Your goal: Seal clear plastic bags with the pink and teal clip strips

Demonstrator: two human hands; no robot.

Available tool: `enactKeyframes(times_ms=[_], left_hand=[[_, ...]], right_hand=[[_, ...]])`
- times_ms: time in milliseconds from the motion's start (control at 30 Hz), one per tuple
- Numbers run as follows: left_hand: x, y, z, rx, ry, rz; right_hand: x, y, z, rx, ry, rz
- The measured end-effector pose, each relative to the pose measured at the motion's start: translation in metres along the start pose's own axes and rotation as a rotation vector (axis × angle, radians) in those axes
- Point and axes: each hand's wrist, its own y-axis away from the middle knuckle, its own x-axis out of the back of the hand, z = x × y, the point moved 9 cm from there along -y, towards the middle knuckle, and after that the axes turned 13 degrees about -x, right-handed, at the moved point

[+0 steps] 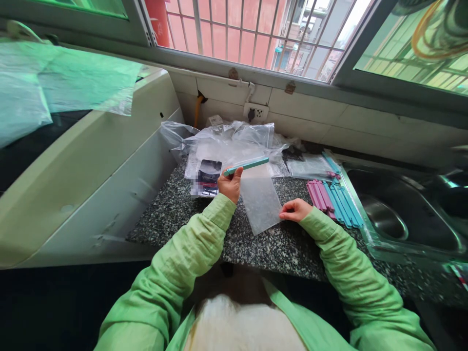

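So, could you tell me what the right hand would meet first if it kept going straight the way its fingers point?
The right hand points left, with fingertips already at the edge of the clear bag. Going on, it would slide over the bag toward the left hand, which holds a teal clip; depth is hard to judge.

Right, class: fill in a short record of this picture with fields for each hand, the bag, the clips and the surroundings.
Left hand: left hand holds a teal sealing clip over the bag's top edge.
Right hand: right hand presses the bag's right edge.
Bag: clear plastic bag lying flat on the speckled counter.
Clips: pink and blue clips piled at the right.
Surroundings: steel sink at the right, more bags behind.
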Motion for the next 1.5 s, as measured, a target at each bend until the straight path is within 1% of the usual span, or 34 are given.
enactKeyframes(times_ms=[167, 300, 400, 533, 600, 633, 700, 767, 833, 933, 1033, 1133, 1333, 1433, 1500], left_hand=[[0.0, 0.0, 0.002, 0.004, 0.017, 0.018], [-0.001, 0.0, 0.003, 0.012, 0.05, 0.026], [-0.004, 0.001, 0.0, 0.061, 0.073, 0.007], [-0.013, 0.006, -0.006, 0.164, 0.104, -0.068], [-0.02, 0.011, -0.008, 0.206, 0.111, -0.142], [-0.025, 0.014, -0.009, 0.228, 0.11, -0.2], [-0.035, 0.023, -0.011, 0.276, 0.096, -0.329], [-0.042, 0.031, -0.013, 0.321, 0.069, -0.451], [-0.048, 0.039, -0.014, 0.354, 0.041, -0.552], [-0.056, 0.05, -0.015, 0.374, 0.012, -0.698], [-0.061, 0.056, -0.014, 0.348, -0.002, -0.782], [-0.063, 0.057, -0.014, 0.328, -0.009, -0.801], [-0.066, 0.061, -0.016, 0.343, 0.0, -0.815], [-0.065, 0.065, -0.021, 0.368, -0.035, -0.847], [-0.065, 0.069, -0.025, 0.381, -0.077, -0.905]], right_hand=[[-0.003, -0.002, 0.002, -0.006, 0.035, 0.0], [-0.006, -0.003, 0.004, -0.013, 0.038, -0.024], [-0.005, -0.002, 0.003, 0.014, 0.019, -0.035], [-0.003, -0.001, 0.002, 0.026, -0.05, -0.039], [0.001, -0.001, 0.002, 0.022, -0.124, -0.015], [0.005, -0.001, 0.002, 0.027, -0.167, 0.015], [0.018, -0.001, 0.002, 0.051, -0.248, 0.115], [0.032, -0.001, 0.004, 0.07, -0.318, 0.245], [0.045, 0.001, 0.008, 0.081, -0.386, 0.359], [0.055, 0.005, 0.01, 0.108, -0.434, 0.452], [0.056, 0.008, 0.007, 0.112, -0.339, 0.478], [0.055, 0.012, -0.001, 0.12, -0.184, 0.5], [0.048, 0.022, -0.024, 0.243, 0.192, 0.514], [0.052, 0.027, -0.027, 0.262, 0.23, 0.544], [0.062, 0.032, -0.026, 0.26, 0.231, 0.578]])
